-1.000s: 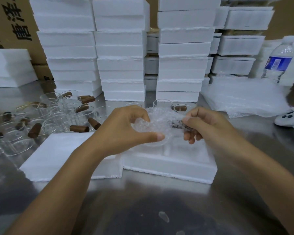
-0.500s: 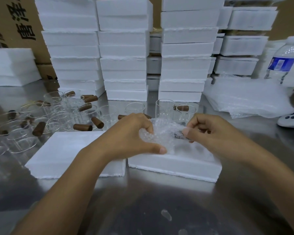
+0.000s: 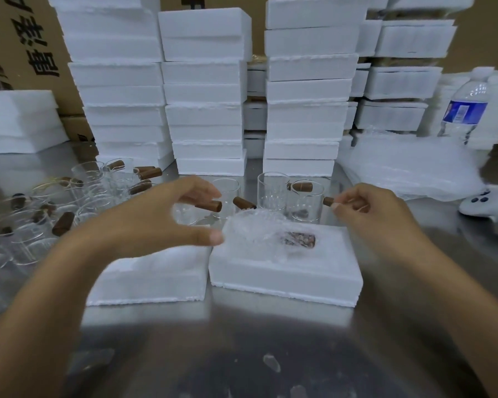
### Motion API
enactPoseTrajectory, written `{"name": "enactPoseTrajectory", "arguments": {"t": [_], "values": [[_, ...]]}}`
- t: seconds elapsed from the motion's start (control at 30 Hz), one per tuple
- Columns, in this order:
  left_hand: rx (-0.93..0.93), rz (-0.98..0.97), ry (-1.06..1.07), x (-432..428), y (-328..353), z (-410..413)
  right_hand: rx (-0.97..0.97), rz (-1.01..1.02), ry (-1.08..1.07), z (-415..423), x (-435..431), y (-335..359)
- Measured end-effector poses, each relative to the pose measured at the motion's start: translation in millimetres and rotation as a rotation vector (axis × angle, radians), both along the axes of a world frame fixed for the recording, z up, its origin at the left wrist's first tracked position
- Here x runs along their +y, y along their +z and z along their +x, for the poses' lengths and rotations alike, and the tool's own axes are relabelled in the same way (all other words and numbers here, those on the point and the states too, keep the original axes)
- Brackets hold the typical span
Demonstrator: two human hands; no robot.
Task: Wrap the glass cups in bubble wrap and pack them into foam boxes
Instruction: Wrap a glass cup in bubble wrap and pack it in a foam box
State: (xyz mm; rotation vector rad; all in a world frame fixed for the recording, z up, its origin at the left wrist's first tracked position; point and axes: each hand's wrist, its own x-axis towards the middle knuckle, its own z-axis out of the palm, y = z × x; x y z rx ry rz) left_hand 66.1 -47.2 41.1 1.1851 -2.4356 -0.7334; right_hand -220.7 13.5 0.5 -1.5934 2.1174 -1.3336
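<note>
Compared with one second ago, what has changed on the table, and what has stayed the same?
Both hands held the bubble-wrapped cup above the open foam box; now it lies in the box and both have let go. The left hand has drawn away to the left, the right hand to the right. The bare glass cups, the foam slab and the stacked boxes stayed in place.
</note>
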Motion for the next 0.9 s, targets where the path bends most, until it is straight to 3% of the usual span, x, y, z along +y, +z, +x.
{"name": "enactPoseTrajectory", "arguments": {"t": [0.13, 0.27, 0.4, 0.63, 0.9], "values": [[-0.396, 0.005, -0.026, 13, 2, -2, 0.110, 0.187, -0.090, -7, -3, -10], [-0.570, -0.036, -0.006, 21, 4, -11, 0.071, 0.252, -0.073, -11, -3, -13], [-0.597, -0.087, -0.041, 19, -2, -9, -0.081, 0.319, 0.040, -12, -3, -11], [-0.480, -0.024, -0.027, 0, -16, 3, -0.042, 0.430, 0.172, -16, -4, -13], [-0.541, -0.125, 0.026, 4, -14, 10, -0.078, 0.352, 0.083, -19, -5, -13]]}}
